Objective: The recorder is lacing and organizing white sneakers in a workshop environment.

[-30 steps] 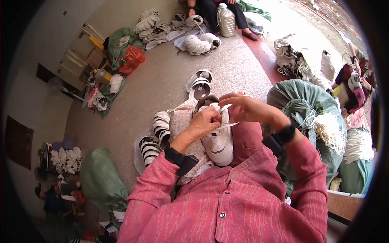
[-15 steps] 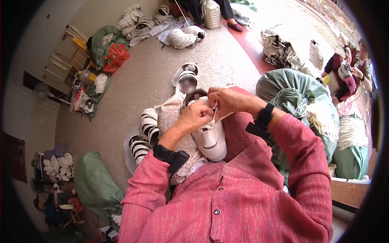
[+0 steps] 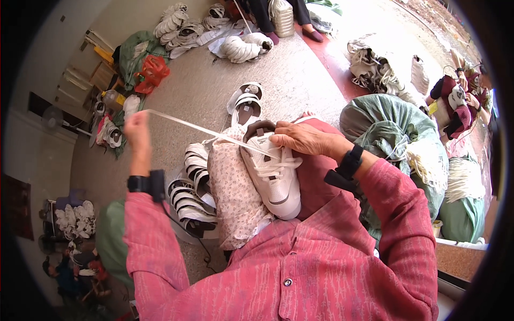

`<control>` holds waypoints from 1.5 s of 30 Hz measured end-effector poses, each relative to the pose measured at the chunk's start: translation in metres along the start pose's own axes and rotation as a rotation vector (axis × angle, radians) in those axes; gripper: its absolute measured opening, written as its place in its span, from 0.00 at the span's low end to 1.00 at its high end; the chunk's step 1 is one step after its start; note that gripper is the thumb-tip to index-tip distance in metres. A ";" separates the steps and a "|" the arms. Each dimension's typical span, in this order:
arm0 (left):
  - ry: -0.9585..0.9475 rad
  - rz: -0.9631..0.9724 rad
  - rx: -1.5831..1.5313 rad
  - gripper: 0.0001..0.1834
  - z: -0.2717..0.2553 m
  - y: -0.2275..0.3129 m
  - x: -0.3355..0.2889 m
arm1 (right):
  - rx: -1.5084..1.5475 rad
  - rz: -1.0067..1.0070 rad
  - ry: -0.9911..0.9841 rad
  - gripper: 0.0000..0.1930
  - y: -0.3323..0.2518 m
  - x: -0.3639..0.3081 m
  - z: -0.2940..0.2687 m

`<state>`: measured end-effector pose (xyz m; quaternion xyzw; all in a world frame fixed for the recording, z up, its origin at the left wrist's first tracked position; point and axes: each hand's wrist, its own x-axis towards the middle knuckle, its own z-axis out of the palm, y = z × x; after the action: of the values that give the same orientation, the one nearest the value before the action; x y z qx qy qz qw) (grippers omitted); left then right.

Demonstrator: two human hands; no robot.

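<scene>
White sneaker (image 3: 273, 176) is lying on the lap, on a floral cloth (image 3: 233, 187), toe toward 6 o'clock. Looks light, with a stiff sole and soft upper, so it's best gripped at the collar. Right hand (image 3: 302, 140) is clamping that collar at 12. Left hand (image 3: 136, 128), out at 10, is pinching the lace (image 3: 198, 130) taut; it's thin, limp, probably slippery.

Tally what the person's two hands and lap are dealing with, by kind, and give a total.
White sneaker on the lap, under the right hand: 1
White lace pulled taut by the left hand: 1
Floral cloth beneath the sneaker: 1
Black wristbands, left wristband and right wristband: 2
Total: 5
</scene>
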<state>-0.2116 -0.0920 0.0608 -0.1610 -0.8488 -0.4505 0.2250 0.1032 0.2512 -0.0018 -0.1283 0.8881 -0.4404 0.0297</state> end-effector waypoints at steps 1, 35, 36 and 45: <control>0.187 -0.048 -0.103 0.11 -0.030 -0.034 0.025 | 0.002 -0.017 -0.011 0.32 0.002 0.005 0.003; -1.267 0.221 -0.434 0.12 0.074 0.116 -0.171 | 0.406 0.356 0.153 0.14 -0.051 0.004 0.011; -1.186 0.324 -0.304 0.14 0.070 0.123 -0.174 | 0.392 0.311 0.176 0.17 -0.059 0.005 0.011; -0.864 0.890 0.058 0.07 0.079 0.138 -0.200 | -0.169 -0.141 0.493 0.12 -0.121 0.002 -0.022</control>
<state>0.0048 0.0351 0.0123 -0.6611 -0.7266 -0.1843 0.0317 0.1225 0.1975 0.1070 -0.0808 0.8910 -0.3835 -0.2293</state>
